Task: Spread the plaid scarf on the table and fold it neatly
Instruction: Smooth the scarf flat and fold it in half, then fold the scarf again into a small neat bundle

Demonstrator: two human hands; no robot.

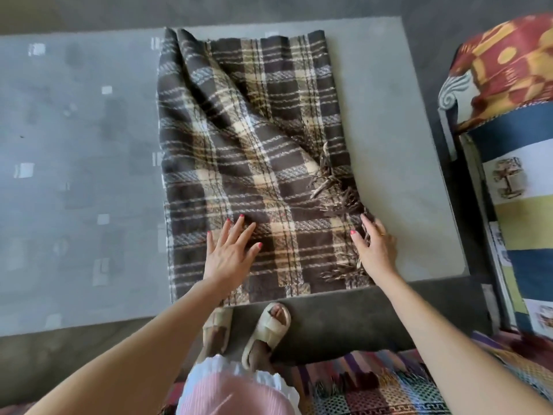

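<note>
scarf (251, 163): 1, under both hands | table (389, 145): 1 | hands: 2, left (230, 253), right (375, 245) | slippers (266, 330): 2, behind hands

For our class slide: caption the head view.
Both hands, left hand and right hand, smooth a folded plaid scarf on a glass table.
</note>
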